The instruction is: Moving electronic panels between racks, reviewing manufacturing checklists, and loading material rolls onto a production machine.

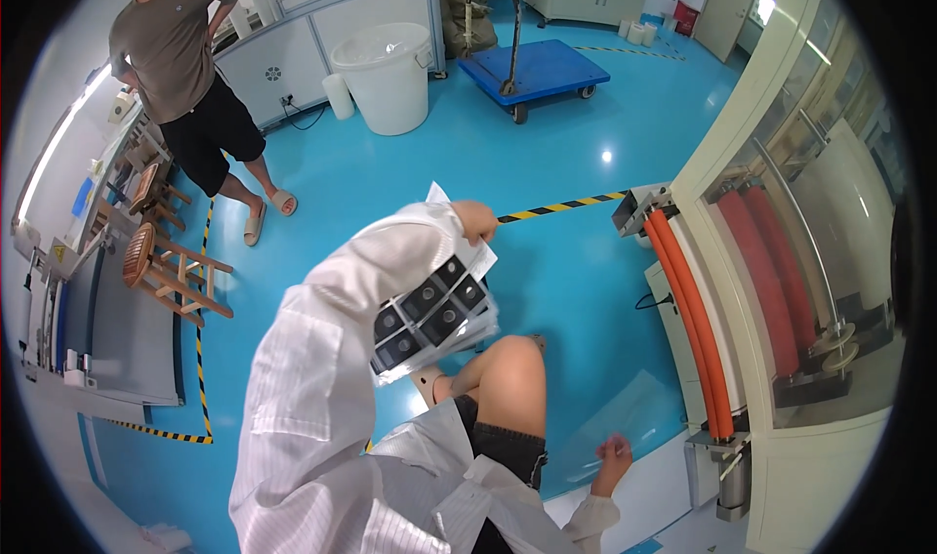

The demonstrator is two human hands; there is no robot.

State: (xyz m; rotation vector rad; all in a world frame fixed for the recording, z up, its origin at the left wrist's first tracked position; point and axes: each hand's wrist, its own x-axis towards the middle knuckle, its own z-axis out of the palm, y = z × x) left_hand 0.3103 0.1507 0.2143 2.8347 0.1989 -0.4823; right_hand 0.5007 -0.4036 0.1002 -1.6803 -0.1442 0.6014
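My left hand (475, 220), at the end of a raised white sleeve, is closed on a stack of printed film sheets (427, 305). The sheets hang below it, clear at the edges and covered with black squares that carry round marks. White corners stick out around the fingers. My right hand (613, 461) is low at the right, its fingers pinched on a transparent film sheet (625, 412) through which the blue floor shows. My sleeve hides part of the stack's left side.
At the right stands a machine with orange rollers (688, 320) and a clear cover. A blue platform cart (537, 68) and white bin (386, 81) are ahead. A person (181, 56) stands at far left near wooden stools (176, 271). Striped tape (561, 207) marks the floor.
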